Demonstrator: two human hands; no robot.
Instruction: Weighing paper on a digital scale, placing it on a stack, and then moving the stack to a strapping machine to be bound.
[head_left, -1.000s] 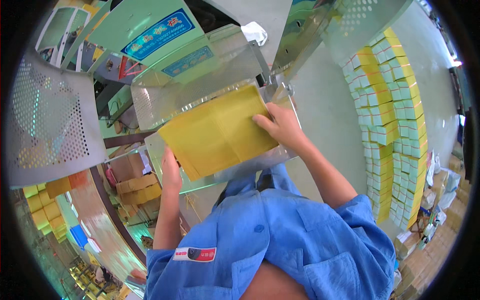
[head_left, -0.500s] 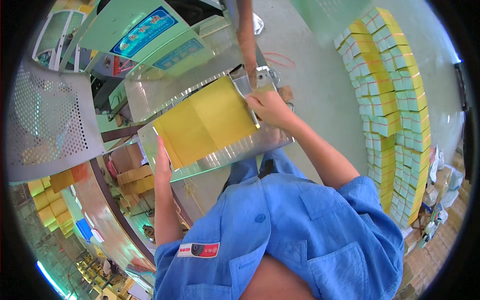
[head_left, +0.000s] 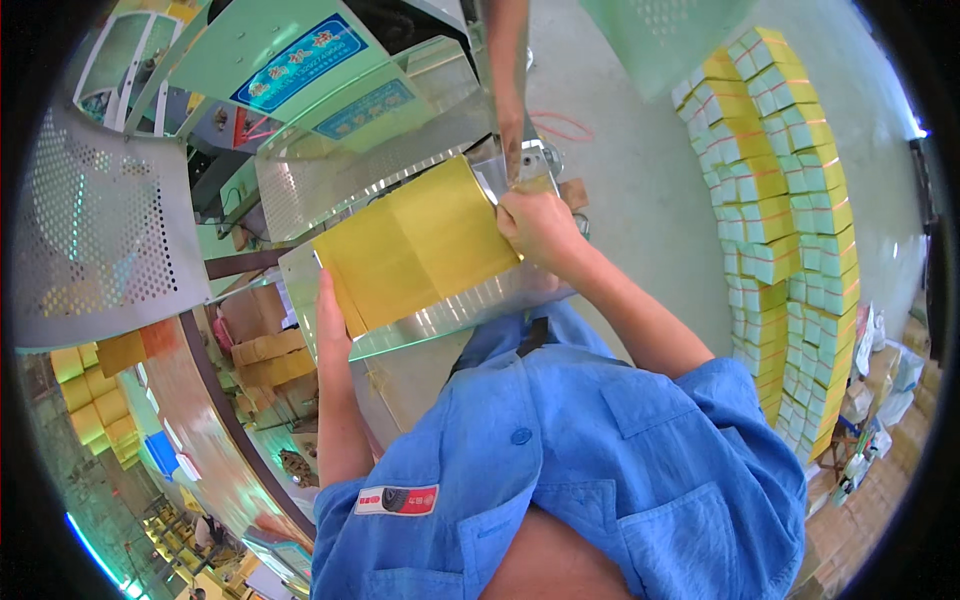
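Head view: left hand [head_left: 334, 325] straight along left edge of yellow paper [head_left: 412, 240], right hand [head_left: 545, 228] curled at right end; hands apart, cannot tell if clamped on it. Lying on metal desk [head_left: 470, 311], between perforated panel [head_left: 100, 225] at left and banded yellow bundles [head_left: 768, 218] at right.

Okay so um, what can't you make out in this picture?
Head view:
Yellow paper: underside, hidden by its top face.
Right hand: fingertips, hidden by the curled hand itself.
Left hand: some fingers, hidden by the hand itself.
Green panel, upper right: top, cut off by the picture edge.
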